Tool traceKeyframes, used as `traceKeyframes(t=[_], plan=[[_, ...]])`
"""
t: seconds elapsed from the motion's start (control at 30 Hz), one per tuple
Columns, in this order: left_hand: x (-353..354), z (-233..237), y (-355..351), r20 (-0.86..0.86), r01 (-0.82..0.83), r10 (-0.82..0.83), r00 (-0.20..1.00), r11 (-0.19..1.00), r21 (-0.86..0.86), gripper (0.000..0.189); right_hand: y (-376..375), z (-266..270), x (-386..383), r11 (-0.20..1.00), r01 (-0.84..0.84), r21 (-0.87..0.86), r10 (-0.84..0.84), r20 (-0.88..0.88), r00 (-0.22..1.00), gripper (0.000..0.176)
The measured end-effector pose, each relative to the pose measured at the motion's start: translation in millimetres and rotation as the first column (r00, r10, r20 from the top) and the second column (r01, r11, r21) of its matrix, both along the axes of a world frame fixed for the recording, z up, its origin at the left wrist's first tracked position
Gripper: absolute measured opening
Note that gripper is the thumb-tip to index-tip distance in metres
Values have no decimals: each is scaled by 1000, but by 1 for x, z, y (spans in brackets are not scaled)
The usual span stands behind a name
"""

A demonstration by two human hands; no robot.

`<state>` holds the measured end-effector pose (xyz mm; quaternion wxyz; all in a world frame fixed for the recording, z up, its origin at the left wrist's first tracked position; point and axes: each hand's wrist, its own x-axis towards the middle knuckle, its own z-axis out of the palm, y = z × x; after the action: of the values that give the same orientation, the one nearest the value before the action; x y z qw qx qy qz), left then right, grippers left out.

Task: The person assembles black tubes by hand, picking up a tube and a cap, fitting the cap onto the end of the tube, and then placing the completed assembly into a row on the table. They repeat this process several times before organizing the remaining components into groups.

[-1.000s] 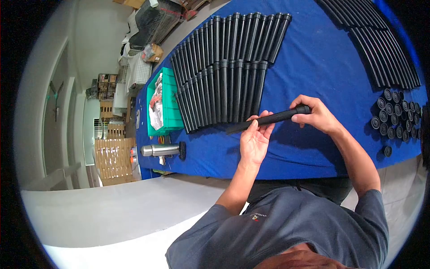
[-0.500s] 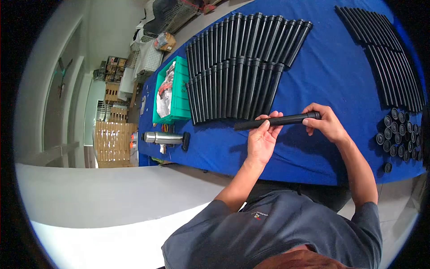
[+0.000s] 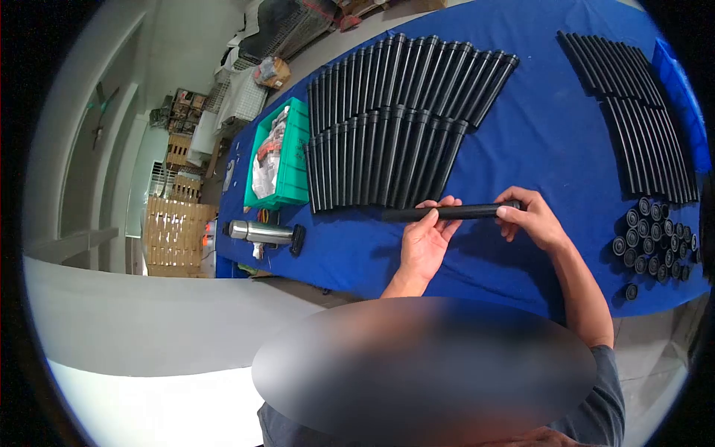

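A black tube [image 3: 477,211] is held almost level above the blue cloth, spanning both hands. My left hand [image 3: 426,244], palm up, pinches it near its left part between thumb and fingers. Around the tube's right end, my right hand [image 3: 535,220] is closed, with thumb and fingers on the wider, cap-like end. Those fingers partly cover that end. Beyond my hands, two rows of black tubes with wider collars [image 3: 372,160] lie side by side. Round black caps [image 3: 654,240] are grouped to the right of my right hand.
Thinner black tubes [image 3: 644,149] lie in two rows at far right, beside a blue bin [image 3: 681,108]. On the left stand a green crate [image 3: 294,160] holding bags and a steel flask [image 3: 261,232] lying on its side. Blue cloth [image 3: 536,141] covers the table.
The tube has turned nearer to level. My right hand has shifted on its right end, covering more of it. The whole view has shifted slightly.
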<state>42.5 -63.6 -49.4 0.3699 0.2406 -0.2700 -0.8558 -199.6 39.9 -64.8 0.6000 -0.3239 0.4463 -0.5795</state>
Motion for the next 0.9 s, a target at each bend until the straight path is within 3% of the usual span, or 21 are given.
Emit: traceKeyframes(t=[0.07, 0.2, 0.33, 0.43, 0.53, 0.63, 0.83, 0.9], plan=[[0, 2, 0, 14, -2, 2, 1000, 1000, 5, 17, -2, -8, -3, 995, -64, 76, 69, -57, 996, 33], [-1, -1, -1, 36, -20, 18, 999, 999, 41, 17, -4, -14, 7, 970, 84, -228, -122, -159, 980, 28], [0, -2, -1, 38, -1, 0, 999, 999, 34, 15, 0, 2, 4, 999, -14, 47, 12, 41, 999, 27], [-2, -1, 0, 59, -33, 29, 998, 998, 58, 14, 0, -7, 3, 999, -21, -38, 17, -92, 996, 28], [-3, 0, 1, 36, -39, 37, 999, 998, 41, 14, -2, -5, 6, 994, 42, -97, -52, -98, 994, 28], [-3, -1, 1, 7, -22, 21, 1000, 999, 31, 14, 0, -1, 0, 999, -21, 30, 19, 48, 999, 29], [-1, -3, -2, 32, -24, 22, 999, 997, 72, 15, -3, -9, 2, 993, 68, -99, -76, -84, 994, 29], [-1, -2, -1, 16, -8, 7, 1000, 999, 53, 15, -1, 3, -2, 1000, 11, 26, -12, 8, 1000, 28]])
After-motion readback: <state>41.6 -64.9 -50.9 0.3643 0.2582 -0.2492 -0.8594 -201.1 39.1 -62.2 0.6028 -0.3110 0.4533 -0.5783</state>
